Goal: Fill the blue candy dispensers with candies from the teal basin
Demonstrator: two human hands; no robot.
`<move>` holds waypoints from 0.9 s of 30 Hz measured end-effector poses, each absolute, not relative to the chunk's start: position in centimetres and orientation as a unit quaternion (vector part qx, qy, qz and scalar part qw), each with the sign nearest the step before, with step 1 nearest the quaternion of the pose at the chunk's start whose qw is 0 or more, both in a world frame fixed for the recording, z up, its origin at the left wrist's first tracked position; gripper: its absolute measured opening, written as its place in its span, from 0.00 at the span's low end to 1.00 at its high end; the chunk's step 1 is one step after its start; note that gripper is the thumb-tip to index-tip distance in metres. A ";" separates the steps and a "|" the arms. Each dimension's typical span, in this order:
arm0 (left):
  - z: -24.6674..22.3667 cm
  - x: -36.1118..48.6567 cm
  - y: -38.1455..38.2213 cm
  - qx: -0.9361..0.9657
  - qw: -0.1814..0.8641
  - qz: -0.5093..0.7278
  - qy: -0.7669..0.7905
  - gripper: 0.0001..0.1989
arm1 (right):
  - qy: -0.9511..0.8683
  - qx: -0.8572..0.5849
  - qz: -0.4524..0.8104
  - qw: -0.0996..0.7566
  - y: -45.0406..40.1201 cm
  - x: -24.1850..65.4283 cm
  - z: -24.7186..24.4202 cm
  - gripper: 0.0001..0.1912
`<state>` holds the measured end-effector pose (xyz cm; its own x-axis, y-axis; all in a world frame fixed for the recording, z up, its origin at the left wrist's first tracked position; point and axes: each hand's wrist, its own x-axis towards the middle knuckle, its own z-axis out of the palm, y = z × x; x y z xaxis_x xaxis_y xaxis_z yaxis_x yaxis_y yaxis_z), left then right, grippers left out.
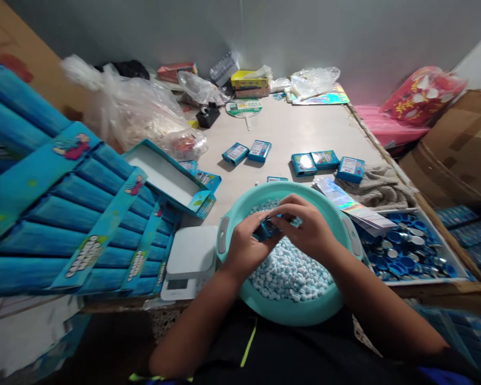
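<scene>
Both my hands meet above a turquoise basin (pixel 292 314) filled with small pale blue and white candies (pixel 292 275). Closed around a small blue tin (pixel 268 229) is my left hand (pixel 244 243), its fingers hiding most of the tin. My right hand (pixel 310 227) grips the same tin from the other side, with its thumb and fingertips at the top. What the fingertips do at the tin's opening is partly covered. Just behind the basin, another blue tin (pixel 277 179) shows only its top edge.
Stacked blue cartons (pixel 84 214) rise at the left, beside an open carton (pixel 164 174) and a white scale (pixel 190 256). Several finished-looking blue tins (pixel 324 159) lie on the table. A tray of blue caps (pixel 409 251), holographic sheets (pixel 355 206) and a grey cloth (pixel 385 187) are at right.
</scene>
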<state>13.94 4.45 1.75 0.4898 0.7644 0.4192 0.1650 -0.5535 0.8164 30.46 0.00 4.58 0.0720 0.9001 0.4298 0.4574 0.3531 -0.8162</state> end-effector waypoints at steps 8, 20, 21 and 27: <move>4.3 8.5 3.7 0.587 0.357 0.556 0.469 0.25 | -0.654 -0.592 0.215 0.419 -0.3 32.0 2.3 0.13; 0.5 0.3 2.8 0.699 0.030 0.424 0.575 0.23 | -0.807 -0.538 0.245 0.005 -1.7 27.3 0.8 0.19; 1.1 0.2 2.5 0.713 -0.016 0.433 0.551 0.24 | -0.808 -0.532 0.252 0.005 -1.5 27.3 1.1 0.18; 4.9 -3.6 0.7 0.719 -0.220 0.514 0.412 0.19 | -0.800 -0.525 0.292 0.005 -0.8 28.4 1.3 0.12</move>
<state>-3.57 0.67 4.90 0.1319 0.3668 0.9209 0.8195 -0.5631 0.1069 28.36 -0.80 1.27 -0.4496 0.8421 -0.2979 0.8357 0.2788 -0.4732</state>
